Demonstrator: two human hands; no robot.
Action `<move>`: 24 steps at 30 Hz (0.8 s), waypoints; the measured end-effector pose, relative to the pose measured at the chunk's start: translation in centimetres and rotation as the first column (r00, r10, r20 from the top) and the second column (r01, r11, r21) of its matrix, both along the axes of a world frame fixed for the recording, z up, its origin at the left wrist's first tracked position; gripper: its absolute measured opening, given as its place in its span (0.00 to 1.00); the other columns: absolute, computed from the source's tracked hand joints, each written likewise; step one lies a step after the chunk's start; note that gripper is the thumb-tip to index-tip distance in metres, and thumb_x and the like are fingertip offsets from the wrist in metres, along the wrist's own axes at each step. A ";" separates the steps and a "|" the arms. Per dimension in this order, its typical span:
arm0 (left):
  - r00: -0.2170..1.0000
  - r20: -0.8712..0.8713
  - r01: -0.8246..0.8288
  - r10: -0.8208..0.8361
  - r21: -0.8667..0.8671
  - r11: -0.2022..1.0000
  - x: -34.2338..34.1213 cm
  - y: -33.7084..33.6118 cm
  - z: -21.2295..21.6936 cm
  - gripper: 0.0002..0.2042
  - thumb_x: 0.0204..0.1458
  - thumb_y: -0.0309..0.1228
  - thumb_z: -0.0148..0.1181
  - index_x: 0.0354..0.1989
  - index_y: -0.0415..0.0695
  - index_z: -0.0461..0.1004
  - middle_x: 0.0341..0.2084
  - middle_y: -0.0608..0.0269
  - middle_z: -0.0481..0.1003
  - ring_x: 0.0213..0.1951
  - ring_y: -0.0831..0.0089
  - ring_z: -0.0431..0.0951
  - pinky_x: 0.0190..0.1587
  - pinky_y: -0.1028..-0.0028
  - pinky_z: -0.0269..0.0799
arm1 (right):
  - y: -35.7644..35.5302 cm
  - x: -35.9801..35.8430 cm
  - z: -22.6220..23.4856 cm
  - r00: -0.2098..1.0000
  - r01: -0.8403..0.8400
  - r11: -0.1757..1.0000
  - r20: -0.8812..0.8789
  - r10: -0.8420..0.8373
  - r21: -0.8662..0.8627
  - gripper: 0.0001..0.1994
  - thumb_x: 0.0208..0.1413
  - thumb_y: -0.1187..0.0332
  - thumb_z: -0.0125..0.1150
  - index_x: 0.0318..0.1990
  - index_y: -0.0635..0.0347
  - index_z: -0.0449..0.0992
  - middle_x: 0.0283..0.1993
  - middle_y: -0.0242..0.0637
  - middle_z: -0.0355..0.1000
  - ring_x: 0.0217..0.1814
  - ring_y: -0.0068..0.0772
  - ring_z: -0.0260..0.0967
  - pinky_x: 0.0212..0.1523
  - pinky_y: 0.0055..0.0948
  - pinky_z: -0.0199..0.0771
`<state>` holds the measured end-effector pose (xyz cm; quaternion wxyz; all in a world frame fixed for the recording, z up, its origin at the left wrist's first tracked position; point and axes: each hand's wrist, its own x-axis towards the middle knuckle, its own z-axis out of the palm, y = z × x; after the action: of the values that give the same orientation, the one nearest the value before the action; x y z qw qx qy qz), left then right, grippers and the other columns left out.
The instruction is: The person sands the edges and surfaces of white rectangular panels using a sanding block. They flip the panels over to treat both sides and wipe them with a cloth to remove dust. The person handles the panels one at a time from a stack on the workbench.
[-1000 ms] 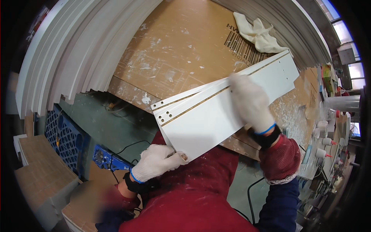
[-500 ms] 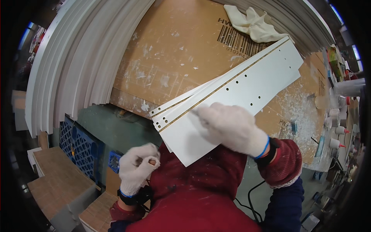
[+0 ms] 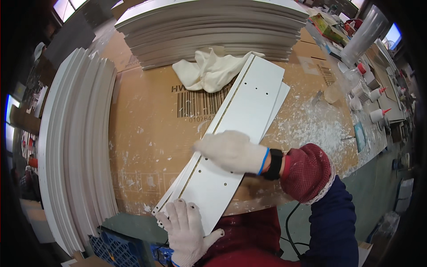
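A long white board (image 3: pixel 251 104) with small dark holes and a brown groove along one edge lies slanted across the cardboard-covered table. It rests on other white boards (image 3: pixel 279 104), whose edges stick out on both sides. My left hand (image 3: pixel 187 229), in a white glove with worn fingertips, presses flat with spread fingers on the board's near end. Gloved too, my right hand (image 3: pixel 233 152) is closed over the middle of the board, its knuckles by the groove. What its fingers hold, if anything, is hidden and blurred.
Tall stacks of white boards stand at the left (image 3: pixel 78 147) and the far side (image 3: pixel 213 35). A crumpled white cloth (image 3: pixel 207 71) touches the board's far end. Red-tipped bottles (image 3: pixel 377 115) line the right edge. White flakes speckle the cardboard (image 3: pixel 142 155). A blue crate (image 3: pixel 115 247) sits below left.
My view has swung toward the table's far side. My left hand has gone from curled beside the boards to flat on the near end. My right hand has moved to the groove, still closed.
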<state>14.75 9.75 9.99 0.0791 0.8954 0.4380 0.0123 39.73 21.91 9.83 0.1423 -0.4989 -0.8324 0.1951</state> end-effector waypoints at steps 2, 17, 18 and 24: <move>0.998 -0.053 -0.026 0.025 -0.015 1.000 0.1 -0.2 0.3 0.53 0.31 0.62 0.67 0.60 0.30 0.59 0.56 0.28 0.62 0.59 0.29 0.58 0.61 0.32 0.44 | 1.8 3.8 -1.0 0.991 0.114 0.990 -0.076 -0.108 0.078 0.11 0.57 0.67 0.46 0.40 0.61 0.73 0.35 0.47 0.73 0.39 0.52 0.74 0.41 0.44 0.74; 0.993 0.116 0.007 0.006 -0.109 0.994 -1.5 1.5 1.9 0.49 0.37 0.49 0.72 0.67 0.39 0.56 0.65 0.36 0.55 0.68 0.34 0.48 0.67 0.36 0.38 | 10.3 24.1 0.1 0.665 0.694 0.676 0.140 -0.734 0.247 0.13 0.58 0.65 0.50 0.46 0.57 0.77 0.44 0.48 0.76 0.48 0.52 0.72 0.48 0.44 0.73; 0.989 0.145 0.001 0.020 -0.143 0.990 -1.6 1.4 2.0 0.49 0.36 0.49 0.73 0.67 0.40 0.57 0.65 0.36 0.55 0.68 0.34 0.47 0.67 0.37 0.38 | 9.4 21.8 0.6 0.808 0.568 0.786 0.015 -0.589 0.246 0.13 0.57 0.65 0.51 0.46 0.57 0.77 0.44 0.47 0.75 0.47 0.51 0.73 0.48 0.43 0.73; 0.993 0.029 -0.106 0.113 -0.173 0.979 -1.2 2.2 2.4 0.54 0.28 0.52 0.76 0.67 0.40 0.58 0.66 0.34 0.53 0.67 0.31 0.47 0.66 0.36 0.39 | 2.4 11.0 1.7 0.932 0.032 0.993 0.362 0.010 -0.111 0.15 0.60 0.66 0.47 0.54 0.51 0.70 0.32 0.37 0.73 0.36 0.41 0.76 0.33 0.38 0.76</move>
<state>13.51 11.91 12.34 0.1635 0.8594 0.4845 -0.0037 50.74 24.35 11.50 -0.0416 -0.5384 -0.8288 0.1469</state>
